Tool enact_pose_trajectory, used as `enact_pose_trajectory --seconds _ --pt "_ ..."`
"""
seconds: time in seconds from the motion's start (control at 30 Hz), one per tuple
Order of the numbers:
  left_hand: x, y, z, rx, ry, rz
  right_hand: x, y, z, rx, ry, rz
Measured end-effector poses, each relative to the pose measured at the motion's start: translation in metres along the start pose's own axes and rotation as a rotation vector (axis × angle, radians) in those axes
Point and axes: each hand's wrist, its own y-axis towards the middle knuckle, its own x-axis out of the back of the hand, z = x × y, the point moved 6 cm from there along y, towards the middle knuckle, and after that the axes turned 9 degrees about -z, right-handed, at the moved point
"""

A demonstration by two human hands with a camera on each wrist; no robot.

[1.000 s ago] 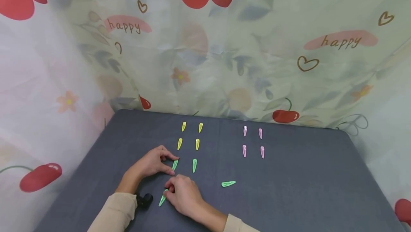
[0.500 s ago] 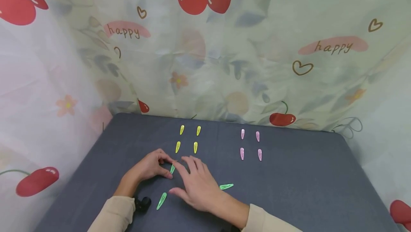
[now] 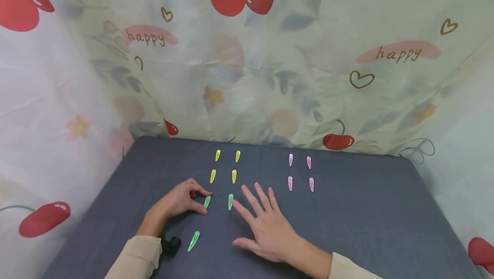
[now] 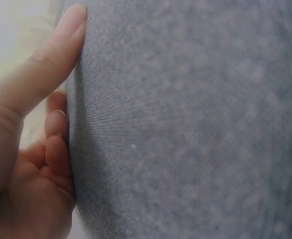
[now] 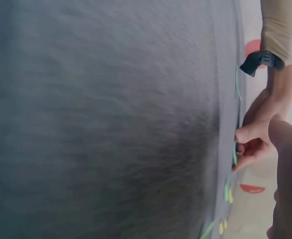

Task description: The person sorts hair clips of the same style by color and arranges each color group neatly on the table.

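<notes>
In the head view my left hand spans a green snap hair clip, its forefinger at the top end and thumb at the bottom end. My right hand is spread over the table with straight fingers, holding nothing. Its forefinger tip comes right to the lower edge of a second green hair clip. A third green hair clip lies slanted nearer the front. The right wrist view shows the left hand from the side with a green clip between thumb and fingers.
Behind the green clips lie two rows of yellow hair clips. Pink hair clips form a similar block farther right. The dark cloth-covered table backs onto a curtain printed with cherries. A black wrist camera sits at the left cuff.
My right hand has let go of the slanted front green clip, opened and moved right, now covering where another green clip lay. The left hand stays at its clip.
</notes>
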Motion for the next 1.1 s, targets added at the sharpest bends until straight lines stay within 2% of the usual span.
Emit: enact_pose_trajectory --seconds 0.17,0.3,0.43,0.67,0.73,0.9,1.1 --pt "0.001 0.000 -0.001 -0.006 -0.016 -0.003 0.002 -0.022 -0.015 -0.015 0.003 0.002" --pt "0.002 -0.001 -0.002 -0.008 -0.030 0.001 0.001 -0.033 -0.026 -0.065 0.047 0.039" --pt "0.002 -0.001 -0.004 -0.008 -0.039 0.007 0.003 -0.038 -0.032 -0.088 0.061 0.043" --pt "0.002 0.002 -0.005 -0.023 -0.017 0.007 0.006 -0.039 -0.038 -0.105 0.018 0.008" --pt "0.001 0.002 -0.004 -0.022 -0.012 0.004 0.008 -0.038 -0.042 -0.124 0.073 -0.007" --pt "0.001 0.001 -0.004 -0.007 -0.010 0.006 0.010 -0.037 -0.050 -0.193 0.306 -0.017" --pt "0.001 -0.001 -0.003 -0.018 0.003 0.010 0.004 -0.039 -0.052 -0.225 0.430 0.014"
